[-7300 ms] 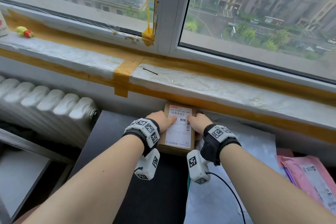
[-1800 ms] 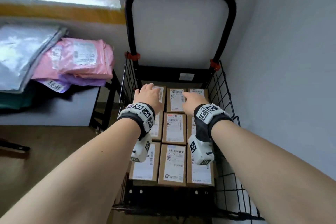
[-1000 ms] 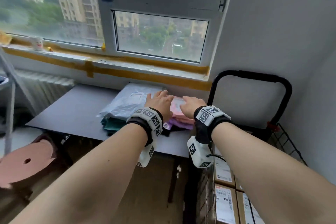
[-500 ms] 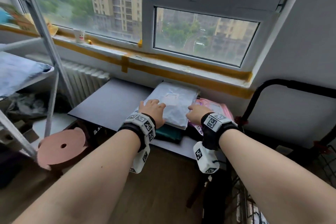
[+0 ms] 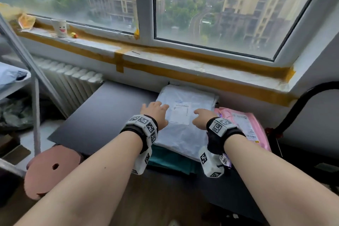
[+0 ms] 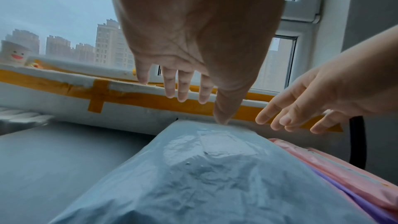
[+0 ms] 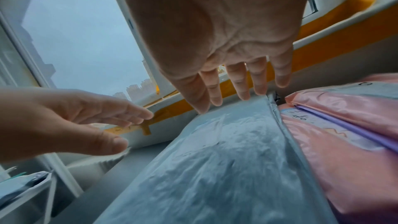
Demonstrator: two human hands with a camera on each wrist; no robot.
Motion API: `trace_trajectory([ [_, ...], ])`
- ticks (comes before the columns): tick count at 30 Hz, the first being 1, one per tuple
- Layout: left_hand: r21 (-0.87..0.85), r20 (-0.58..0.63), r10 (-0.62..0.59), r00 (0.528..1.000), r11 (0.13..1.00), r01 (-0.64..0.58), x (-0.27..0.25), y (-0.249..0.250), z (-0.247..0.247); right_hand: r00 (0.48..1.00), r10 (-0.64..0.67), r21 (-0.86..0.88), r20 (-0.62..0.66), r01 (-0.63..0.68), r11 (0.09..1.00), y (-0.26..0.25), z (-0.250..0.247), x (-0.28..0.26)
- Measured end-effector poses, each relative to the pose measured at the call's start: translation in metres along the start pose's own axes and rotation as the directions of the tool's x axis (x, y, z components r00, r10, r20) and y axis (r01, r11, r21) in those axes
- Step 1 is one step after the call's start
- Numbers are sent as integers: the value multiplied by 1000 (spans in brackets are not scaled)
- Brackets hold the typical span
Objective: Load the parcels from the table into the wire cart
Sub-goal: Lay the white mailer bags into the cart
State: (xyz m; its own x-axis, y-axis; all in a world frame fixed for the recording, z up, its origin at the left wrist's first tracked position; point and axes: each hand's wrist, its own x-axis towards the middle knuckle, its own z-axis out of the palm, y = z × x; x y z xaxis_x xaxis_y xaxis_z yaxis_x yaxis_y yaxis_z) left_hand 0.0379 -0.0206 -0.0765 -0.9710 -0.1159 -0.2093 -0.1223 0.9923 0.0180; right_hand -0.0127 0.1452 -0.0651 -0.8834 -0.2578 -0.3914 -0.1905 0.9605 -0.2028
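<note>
Bare forearms, no sleeves. Each wrist has a black strap [image 5: 222, 138] with white blocks covered in black square tag markers, plus a white camera pod [image 5: 140, 161] hanging underneath.

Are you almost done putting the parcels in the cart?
Not yet. Nothing in the cart can be seen from here, only its black handle. Right now the left hand and right hand reach, open, over the grey parcel, not gripping it. Still on the table: that grey parcel, the teal one under it and the pink parcels beside it.
</note>
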Motion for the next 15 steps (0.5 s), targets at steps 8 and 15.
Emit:
trace_trajectory([
  [8,-129,158,-79,984,987,100,71,-13,25,993,105,7,59,-105,994,18,9,72],
  [15,-266,263,-115,958,946,187,104,-19,39,972,228,100,50,-232,968,34,6,100],
])
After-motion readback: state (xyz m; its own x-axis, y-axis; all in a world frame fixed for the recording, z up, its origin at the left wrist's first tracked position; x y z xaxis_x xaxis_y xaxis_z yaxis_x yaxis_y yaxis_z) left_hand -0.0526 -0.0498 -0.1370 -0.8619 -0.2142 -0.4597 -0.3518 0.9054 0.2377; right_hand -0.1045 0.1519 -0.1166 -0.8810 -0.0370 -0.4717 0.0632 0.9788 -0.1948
